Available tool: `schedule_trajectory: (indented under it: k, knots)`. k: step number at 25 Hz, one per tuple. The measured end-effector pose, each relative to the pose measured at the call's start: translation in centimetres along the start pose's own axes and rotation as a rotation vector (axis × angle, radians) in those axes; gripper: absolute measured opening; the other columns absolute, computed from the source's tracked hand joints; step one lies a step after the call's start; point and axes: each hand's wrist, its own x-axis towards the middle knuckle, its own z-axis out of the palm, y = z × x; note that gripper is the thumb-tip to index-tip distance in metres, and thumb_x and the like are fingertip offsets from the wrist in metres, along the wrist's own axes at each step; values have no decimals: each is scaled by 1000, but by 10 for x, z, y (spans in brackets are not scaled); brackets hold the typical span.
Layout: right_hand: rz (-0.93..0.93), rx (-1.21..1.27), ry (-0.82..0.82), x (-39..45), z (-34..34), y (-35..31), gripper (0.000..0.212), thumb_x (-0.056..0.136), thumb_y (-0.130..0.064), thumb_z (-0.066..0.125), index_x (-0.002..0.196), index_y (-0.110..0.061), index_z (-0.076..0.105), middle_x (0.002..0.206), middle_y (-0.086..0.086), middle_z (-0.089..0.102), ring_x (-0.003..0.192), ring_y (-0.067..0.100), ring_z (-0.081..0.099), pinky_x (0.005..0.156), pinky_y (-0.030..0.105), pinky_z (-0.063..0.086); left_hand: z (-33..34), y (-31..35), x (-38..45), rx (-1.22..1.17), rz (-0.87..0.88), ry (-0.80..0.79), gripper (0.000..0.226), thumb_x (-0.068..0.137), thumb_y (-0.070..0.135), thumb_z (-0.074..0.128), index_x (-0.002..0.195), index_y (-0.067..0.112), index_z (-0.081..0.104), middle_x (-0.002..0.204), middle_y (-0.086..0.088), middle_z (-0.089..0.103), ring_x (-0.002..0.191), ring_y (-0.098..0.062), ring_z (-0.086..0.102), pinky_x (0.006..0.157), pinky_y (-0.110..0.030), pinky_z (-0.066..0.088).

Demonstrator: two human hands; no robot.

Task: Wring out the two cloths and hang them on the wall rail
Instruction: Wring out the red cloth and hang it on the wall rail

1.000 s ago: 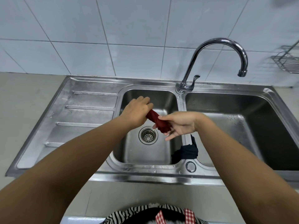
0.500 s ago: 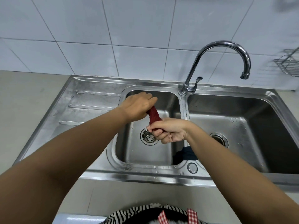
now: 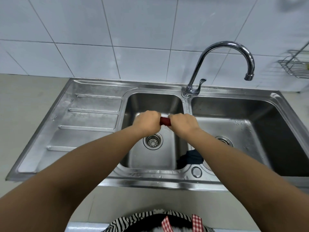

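A dark red cloth (image 3: 165, 121) is rolled into a tight twist above the left sink basin (image 3: 155, 101). My left hand (image 3: 147, 122) grips its left end and my right hand (image 3: 183, 123) grips its right end, fists almost touching, so only a short piece of cloth shows between them. A dark blue cloth (image 3: 190, 158) lies crumpled over the divider between the two basins, near the front, partly hidden under my right forearm. No wall rail is in view.
A curved chrome tap (image 3: 225, 52) stands behind the divider, its spout over the right basin (image 3: 267, 118). A ribbed draining board (image 3: 83, 118) lies left of the basins. A wire rack (image 3: 294, 66) hangs on the tiled wall at far right.
My hands have drawn together and levelled out. The red cloth, earlier slanted with more showing, is now horizontal and twisted tight. My right hand went from loose fingers to a full fist.
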Motion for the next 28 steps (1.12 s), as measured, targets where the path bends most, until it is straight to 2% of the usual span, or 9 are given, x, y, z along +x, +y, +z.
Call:
schedule_trajectory:
  k: [3,6,10,14,19,22,24,26,28]
  knots:
    - [-43,-25,83,0,2,6,20,92,-35,52,101,-17,55,90,5,71,81,34,67,58,33,36,8,10,-4,-458,-182,-74,7,74,13,58,69,16,54,66,-6,59,56,-23,53,50,-26,42]
    - [-66,-33,142,1,2,7,10,91,-27,53,91,-18,47,82,4,70,74,34,67,54,32,35,10,22,-16,-1015,-386,-181,9,71,4,54,73,13,53,52,0,37,37,-14,28,37,-15,21]
    - [-87,-43,197,6,-3,5,11,88,-13,54,87,-17,44,71,4,64,65,32,64,50,31,33,6,31,-23,-1355,-524,-252,27,73,-1,51,61,19,37,45,5,26,33,-8,15,37,-13,13]
    - [-106,-28,242,9,-7,3,12,88,-13,55,86,-16,43,62,-1,46,54,28,48,48,31,31,-1,31,-26,-1490,-556,-290,30,75,-2,49,61,19,34,46,5,25,33,-8,14,37,-13,12]
    - [-105,-19,259,11,-11,3,10,88,-11,57,90,-14,47,63,2,50,53,27,46,49,31,33,1,32,-24,-1594,-546,-305,29,78,0,51,64,20,36,45,7,27,33,-7,15,35,-13,12]
    - [-21,67,146,10,-7,2,15,87,-14,57,98,-12,46,80,11,64,69,36,61,54,35,38,1,19,-19,-1247,-419,-261,13,83,11,60,82,16,49,55,3,36,39,-8,26,36,-16,18]
    - [33,219,35,6,2,3,33,85,-20,64,108,-11,42,98,16,62,85,40,63,64,40,46,4,6,-16,-968,-333,-247,23,87,29,63,98,15,49,64,1,42,45,-10,35,37,-19,27]
    - [29,403,-36,1,8,4,49,82,-27,70,119,-17,38,114,12,52,95,35,61,78,41,50,6,-7,-15,-983,-384,-240,32,92,44,55,108,16,48,65,1,42,47,-10,37,39,-19,30]
    - [-3,511,0,-1,11,6,52,84,-33,68,126,-25,38,118,6,48,98,27,59,84,40,50,7,-18,-16,-1090,-459,-222,32,97,46,44,112,18,50,64,0,42,46,-10,38,40,-18,31]
